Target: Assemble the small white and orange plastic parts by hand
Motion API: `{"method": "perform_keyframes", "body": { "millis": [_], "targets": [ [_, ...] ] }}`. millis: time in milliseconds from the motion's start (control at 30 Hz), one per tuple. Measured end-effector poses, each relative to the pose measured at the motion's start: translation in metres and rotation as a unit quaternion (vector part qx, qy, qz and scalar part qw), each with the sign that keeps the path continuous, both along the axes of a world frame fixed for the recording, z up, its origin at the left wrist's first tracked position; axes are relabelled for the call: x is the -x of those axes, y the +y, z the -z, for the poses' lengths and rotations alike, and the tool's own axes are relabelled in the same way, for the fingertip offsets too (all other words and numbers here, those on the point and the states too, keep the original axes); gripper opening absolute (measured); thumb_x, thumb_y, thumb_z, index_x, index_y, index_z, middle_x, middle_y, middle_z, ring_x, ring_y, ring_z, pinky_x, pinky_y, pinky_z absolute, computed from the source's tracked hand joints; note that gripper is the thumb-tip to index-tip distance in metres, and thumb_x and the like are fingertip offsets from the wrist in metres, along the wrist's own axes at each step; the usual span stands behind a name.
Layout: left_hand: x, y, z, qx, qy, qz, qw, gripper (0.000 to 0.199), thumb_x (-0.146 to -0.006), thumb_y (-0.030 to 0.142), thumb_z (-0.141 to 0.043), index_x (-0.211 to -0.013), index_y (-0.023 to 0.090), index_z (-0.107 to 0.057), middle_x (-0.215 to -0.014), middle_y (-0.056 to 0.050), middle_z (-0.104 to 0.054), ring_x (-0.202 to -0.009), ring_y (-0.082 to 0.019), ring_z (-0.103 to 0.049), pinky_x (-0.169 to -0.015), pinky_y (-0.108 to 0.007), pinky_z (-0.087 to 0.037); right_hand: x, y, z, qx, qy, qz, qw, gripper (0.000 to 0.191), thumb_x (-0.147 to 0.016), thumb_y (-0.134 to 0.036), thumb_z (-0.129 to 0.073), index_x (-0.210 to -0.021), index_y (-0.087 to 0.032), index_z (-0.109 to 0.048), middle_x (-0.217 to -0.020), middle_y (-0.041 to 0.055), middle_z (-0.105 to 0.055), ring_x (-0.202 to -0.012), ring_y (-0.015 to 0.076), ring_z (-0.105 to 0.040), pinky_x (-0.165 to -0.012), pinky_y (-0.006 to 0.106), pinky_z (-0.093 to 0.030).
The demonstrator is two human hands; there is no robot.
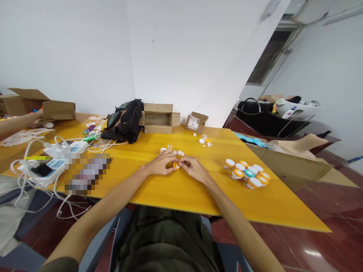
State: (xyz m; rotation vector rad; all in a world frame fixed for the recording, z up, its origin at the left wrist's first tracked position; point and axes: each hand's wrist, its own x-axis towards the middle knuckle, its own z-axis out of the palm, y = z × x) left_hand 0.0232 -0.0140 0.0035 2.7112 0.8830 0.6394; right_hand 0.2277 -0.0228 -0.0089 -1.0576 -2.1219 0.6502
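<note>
An orange ring-shaped piece (176,166) with a white middle lies low over the yellow table (181,196). Around its left side curl the fingers of my left hand (162,163), gripping it. My right hand (193,168) touches its right side with fingertips pinched together; whether a small part is between them is too small to tell. Small white parts (180,152) lie just beyond my hands, and a white round lid (163,150) is beside my left fingers.
Several lidded jars (249,173) stand at the right. Open cardboard boxes (158,124) and a black bag (124,122) are at the back. Left are power strips (53,168) with cables and a blurred flat object (87,173). Another person's arm (19,122) reaches in at far left.
</note>
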Motion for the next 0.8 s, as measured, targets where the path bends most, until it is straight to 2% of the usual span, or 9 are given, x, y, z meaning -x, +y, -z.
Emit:
{"method": "perform_keyframes", "body": {
  "millis": [133, 300, 433, 600, 800],
  "targets": [
    [0.003, 0.000, -0.006, 0.006, 0.000, -0.016, 1.000, 0.023, -0.084, 0.030, -0.056, -0.105, 0.023, -0.063, -0.105, -0.006, -0.064, -0.108, -0.026, -0.049, -0.099, -0.043, -0.036, 0.000, 0.000, -0.001, -0.006, -0.003, 0.012, 1.000, 0.014, -0.081, -0.019, -0.053, -0.074, -0.020, -0.064, -0.076, 0.0027, -0.067, -0.067, 0.0170, -0.057, -0.065, 0.028, -0.044],
    [0.014, 0.005, -0.011, -0.020, 0.008, -0.067, 0.998, 0.025, -0.083, 0.021, -0.055, -0.106, 0.022, -0.064, -0.110, -0.008, -0.063, -0.108, -0.027, -0.047, -0.097, -0.044, -0.036, -0.002, 0.000, -0.001, -0.023, -0.001, 0.028, 0.999, 0.015, -0.083, -0.022, -0.053, -0.074, -0.021, -0.065, -0.076, 0.0027, -0.066, -0.065, 0.0166, -0.055, -0.063, 0.028, -0.045],
    [0.019, 0.008, -0.010, -0.045, 0.033, -0.107, 0.993, 0.024, -0.087, 0.021, -0.052, -0.106, 0.024, -0.066, -0.107, -0.007, -0.062, -0.108, -0.027, -0.045, -0.095, -0.044, -0.035, -0.003, 0.001, -0.001, -0.032, 0.002, 0.027, 0.999, 0.015, -0.084, -0.023, -0.053, -0.077, -0.021, -0.066, -0.078, 0.0029, -0.066, -0.065, 0.0163, -0.055, -0.065, 0.028, -0.047],
    [0.019, 0.009, -0.010, -0.049, 0.048, -0.114, 0.991, 0.021, -0.092, 0.024, -0.049, -0.092, 0.023, -0.070, -0.105, -0.008, -0.061, -0.107, -0.026, -0.045, -0.093, -0.043, -0.034, -0.002, 0.002, 0.000, -0.026, -0.004, 0.024, 0.999, 0.014, -0.085, -0.022, -0.054, -0.077, -0.021, -0.065, -0.077, 0.0026, -0.064, -0.063, 0.0155, -0.055, -0.065, 0.029, -0.046],
    [0.016, 0.010, -0.011, -0.017, 0.025, -0.117, 0.993, 0.014, -0.089, 0.020, -0.055, -0.083, 0.021, -0.067, -0.103, -0.007, -0.061, -0.104, -0.025, -0.045, -0.094, -0.044, -0.034, -0.002, 0.002, 0.003, -0.026, -0.019, 0.017, 0.999, 0.014, -0.085, -0.020, -0.054, -0.079, -0.020, -0.067, -0.080, 0.0036, -0.064, -0.067, 0.0163, -0.057, -0.065, 0.028, -0.046]
  ]
}}
